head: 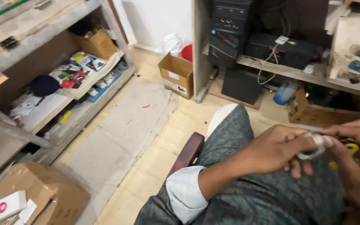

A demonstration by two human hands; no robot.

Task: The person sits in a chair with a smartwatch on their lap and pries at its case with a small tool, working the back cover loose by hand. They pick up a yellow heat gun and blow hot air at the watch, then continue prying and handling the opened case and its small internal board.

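I sit with both hands over my lap at the lower right. My left hand (280,148) is closed around a small clear roll of tape (312,153), with a strip wrapped over its fingertip. My right hand (357,160) comes in from the right edge and pinches the same tape at its free end. A yellow object (352,148) shows just behind my right fingers; I cannot tell what it is or which hand holds it. My grey patterned trousers (246,196) and a rolled white sleeve (185,192) fill the bottom of the view.
A dusty shelf unit (80,110) with papers and small boxes stands at the left. Cardboard boxes sit at the lower left (42,196) and on the floor ahead (176,75). A black computer tower (229,31) and desk shelf (296,73) stand behind. A dark red chair edge (188,152) is beside my knee.
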